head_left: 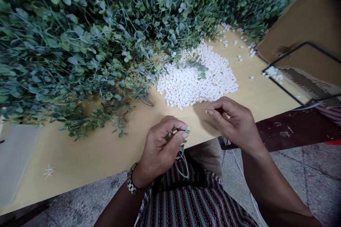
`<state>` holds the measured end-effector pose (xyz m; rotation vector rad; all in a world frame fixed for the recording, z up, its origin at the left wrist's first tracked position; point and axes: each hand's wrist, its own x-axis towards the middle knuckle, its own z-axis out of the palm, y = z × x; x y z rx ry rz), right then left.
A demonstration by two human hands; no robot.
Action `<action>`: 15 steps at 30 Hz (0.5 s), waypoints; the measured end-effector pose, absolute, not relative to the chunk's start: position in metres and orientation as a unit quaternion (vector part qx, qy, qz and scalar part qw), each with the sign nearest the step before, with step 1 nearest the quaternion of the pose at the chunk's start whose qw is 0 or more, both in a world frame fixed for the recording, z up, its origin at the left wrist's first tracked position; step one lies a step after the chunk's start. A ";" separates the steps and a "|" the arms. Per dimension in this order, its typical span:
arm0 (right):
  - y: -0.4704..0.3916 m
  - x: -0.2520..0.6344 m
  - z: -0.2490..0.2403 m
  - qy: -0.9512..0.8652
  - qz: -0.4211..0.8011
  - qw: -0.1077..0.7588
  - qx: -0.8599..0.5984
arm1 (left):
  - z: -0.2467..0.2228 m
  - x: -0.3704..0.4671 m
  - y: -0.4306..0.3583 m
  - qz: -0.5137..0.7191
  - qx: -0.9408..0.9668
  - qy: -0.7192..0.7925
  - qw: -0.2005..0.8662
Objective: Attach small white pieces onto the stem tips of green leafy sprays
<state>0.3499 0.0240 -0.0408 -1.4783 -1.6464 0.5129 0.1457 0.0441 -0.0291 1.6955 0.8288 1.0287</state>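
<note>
My left hand (163,145) is closed in a pinch on an artificial leaf sprig (188,129), whose green tip shows past the thumb and forefinger. The sprig's thin green stems (183,165) loop down below the hand, over my lap. To the right, my right hand (234,122) has thumb and forefinger pressed together near the front edge of the table; anything between the fingertips is too small to make out. Just beyond both hands lies a heap of small white plastic beads (197,81), with a leafy sprig (201,69) resting on top.
A thick mass of artificial greenery (106,32) covers the back and left of the table (106,156). At the right stand a cardboard box (306,21) and a black metal frame (286,92), with stray beads nearby. A small white star-shaped piece (49,171) lies at the left.
</note>
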 end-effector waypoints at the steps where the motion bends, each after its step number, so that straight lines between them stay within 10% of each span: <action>1: 0.022 0.346 -0.039 -0.628 0.276 0.458 -0.566 | -0.029 0.146 0.044 0.421 0.689 0.342 0.481; 6: 0.017 0.324 -0.041 -0.502 0.538 0.529 -0.422 | -0.030 0.151 0.041 0.427 0.717 0.352 0.425; 15: 0.018 0.311 -0.046 -0.375 0.638 0.555 -0.381 | -0.028 0.156 0.037 0.453 0.760 0.332 0.328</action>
